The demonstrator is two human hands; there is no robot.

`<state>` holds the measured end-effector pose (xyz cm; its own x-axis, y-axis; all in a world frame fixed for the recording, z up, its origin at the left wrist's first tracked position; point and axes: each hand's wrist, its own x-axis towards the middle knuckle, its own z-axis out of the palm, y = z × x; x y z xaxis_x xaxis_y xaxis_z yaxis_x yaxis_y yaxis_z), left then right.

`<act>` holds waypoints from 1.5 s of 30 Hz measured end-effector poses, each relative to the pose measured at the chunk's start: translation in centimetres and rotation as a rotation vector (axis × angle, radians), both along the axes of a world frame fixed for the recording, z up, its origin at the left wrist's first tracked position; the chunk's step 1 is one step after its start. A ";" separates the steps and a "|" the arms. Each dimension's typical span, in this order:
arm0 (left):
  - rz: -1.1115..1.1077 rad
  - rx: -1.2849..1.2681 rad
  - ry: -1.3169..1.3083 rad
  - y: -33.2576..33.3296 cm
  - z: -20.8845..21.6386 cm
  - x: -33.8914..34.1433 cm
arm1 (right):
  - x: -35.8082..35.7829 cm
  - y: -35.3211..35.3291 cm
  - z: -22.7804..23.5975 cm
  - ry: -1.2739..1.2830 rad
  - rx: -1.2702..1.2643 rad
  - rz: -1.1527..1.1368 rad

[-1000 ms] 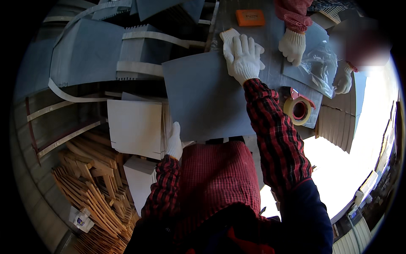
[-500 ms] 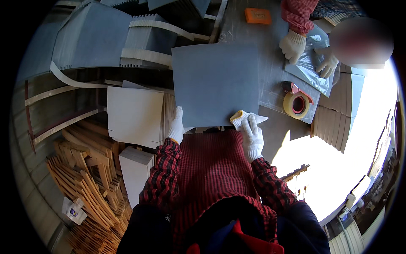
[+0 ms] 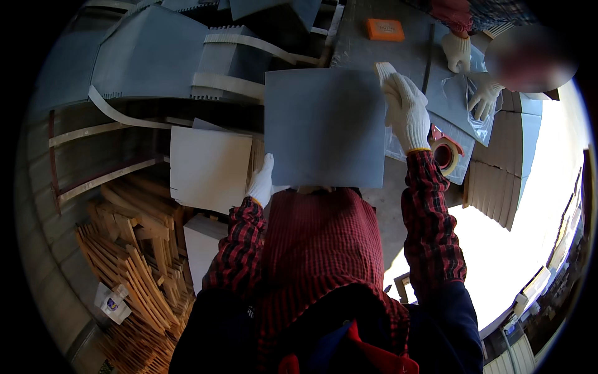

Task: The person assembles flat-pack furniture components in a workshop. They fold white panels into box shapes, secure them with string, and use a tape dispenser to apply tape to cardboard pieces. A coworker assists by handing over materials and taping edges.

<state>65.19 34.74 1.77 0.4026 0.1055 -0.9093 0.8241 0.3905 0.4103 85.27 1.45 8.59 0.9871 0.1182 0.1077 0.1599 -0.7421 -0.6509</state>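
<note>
A square blue-grey panel (image 3: 324,131) is held in front of my body, tilted toward me. My left hand (image 3: 262,181), in a white knit glove, grips its lower left edge. At the panel's upper right edge is my gloved right hand (image 3: 406,115), fingers closed over a folded white knit cloth (image 3: 384,70) with a yellowish hem. Most of that cloth is hidden by the fingers. The cloth touches or nearly touches the panel's edge; I cannot tell which.
Another person's gloved hands (image 3: 483,93) handle clear plastic film on the table at upper right. A red tape dispenser (image 3: 445,153) and an orange box (image 3: 385,29) lie there. Left are a white panel stack (image 3: 212,165), strapped grey panels (image 3: 152,53) and wooden slats (image 3: 134,274).
My right hand has moved with the cloth from the panel's lower right corner up to its upper right edge. My left hand keeps its grip. The other person's hands have shifted over the film.
</note>
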 end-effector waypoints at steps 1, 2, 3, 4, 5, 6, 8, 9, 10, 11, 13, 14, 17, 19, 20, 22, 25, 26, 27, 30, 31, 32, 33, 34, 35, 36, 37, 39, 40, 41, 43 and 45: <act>-0.038 -0.006 0.007 0.5 1.0 0.4 | 1.2 -0.4 -1.4 0.053 -0.112 -0.048; -0.046 0.019 0.015 1.0 2.1 0.4 | 2.2 -0.1 -1.6 0.223 -0.226 -0.059; -0.062 0.037 0.019 1.3 3.4 0.8 | 2.7 0.2 -1.4 0.391 -0.345 -0.076; -0.071 0.050 0.023 1.4 4.3 1.2 | 1.8 0.5 -1.1 0.243 -0.356 -0.064; -0.077 0.075 0.028 1.7 5.1 1.2 | -0.1 0.8 -1.0 0.095 -0.364 -0.057; -0.089 0.089 0.029 1.9 6.0 0.9 | -1.9 0.7 -0.8 -0.037 -0.281 -0.034; -0.131 0.079 0.010 2.0 6.4 0.0 | -6.6 0.9 -0.3 0.287 -0.123 -0.152; -0.111 0.055 0.022 1.8 7.0 -0.2 | -8.9 0.6 -2.0 0.441 -0.004 -0.212; -0.121 0.046 0.020 1.8 7.4 -0.6 | -10.4 0.7 -2.7 0.682 0.286 -0.289; -0.094 0.073 0.031 1.5 7.5 -1.2 | -10.7 1.6 -0.5 0.822 0.421 -0.323; -0.096 0.085 0.000 1.0 7.5 -2.1 | -9.9 3.0 1.1 0.945 0.441 -0.406; -0.095 0.110 -0.002 0.6 7.9 -2.1 | -9.4 2.7 0.5 0.965 0.507 -0.473; -0.083 0.175 -0.034 -1.0 9.0 -2.1 | -9.2 2.0 -3.4 0.895 0.416 -0.474; -0.049 0.187 -0.104 -1.0 8.3 -3.1 | -9.1 2.1 -3.3 0.807 0.320 -0.444; -0.033 0.170 -0.147 -0.1 7.0 -4.3 | -9.7 2.4 -2.4 0.770 0.310 -0.449; -0.026 0.219 -0.150 0.4 7.3 -5.6 | -11.3 3.1 -0.5 0.679 0.348 -0.465; -0.063 0.149 -0.200 2.2 6.1 -7.5 | -11.6 4.6 7.8 0.633 0.382 -0.433; -0.018 0.083 -0.182 2.4 6.2 -6.9 | -11.7 5.1 10.4 0.565 0.389 -0.388; 0.030 0.019 -0.169 2.4 6.4 -6.2 | -11.9 5.6 12.7 0.495 0.397 -0.339; 0.551 -0.327 -0.368 -0.8 9.3 -0.4 | -12.5 7.1 17.8 0.078 0.470 -0.085; 0.676 -0.300 -0.385 -1.9 10.9 2.5 | -12.6 7.4 19.2 -0.052 0.439 0.028; 0.801 -0.273 -0.401 -2.7 12.0 4.7 | -12.5 7.3 20.1 -0.143 0.335 0.158; 0.462 0.102 -0.744 -2.1 10.4 5.6 | -12.4 7.3 21.1 -0.235 0.229 0.288; 0.106 0.498 -1.048 -0.5 7.4 6.0 | -12.6 7.4 22.0 -0.334 0.223 0.362; -0.207 0.886 -1.102 -0.6 7.3 6.7 | -12.6 7.2 22.3 -0.369 0.223 0.379; -0.447 1.309 -1.139 -1.0 7.3 7.6 | -12.7 6.8 22.5 -0.404 0.216 0.386; -0.595 1.704 -0.928 -3.7 10.9 8.5 | -12.8 6.1 22.8 -0.434 0.205 0.388; -0.586 1.768 -0.844 -4.8 12.6 9.5 | -13.9 5.4 23.1 -0.396 0.121 0.303; -0.513 1.730 -0.853 -4.3 12.7 10.0 | -14.2 5.4 24.1 -0.406 0.056 0.231; -0.444 1.669 -0.883 -4.2 12.2 10.8 | -14.8 5.3 24.7 -0.410 -0.031 0.143; -0.323 1.544 -0.934 -4.4 10.6 12.4 | -16.3 4.9 23.4 -0.105 0.170 0.057; -0.289 1.426 -0.984 -6.4 8.8 14.3 | -18.0 3.7 22.8 0.270 0.838 -0.154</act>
<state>79.53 28.29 10.58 0.8447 0.3643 0.3922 0.0535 -0.7865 0.6153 67.27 5.17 31.39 0.9897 -0.0310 -0.1398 -0.1400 -0.0065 -0.9901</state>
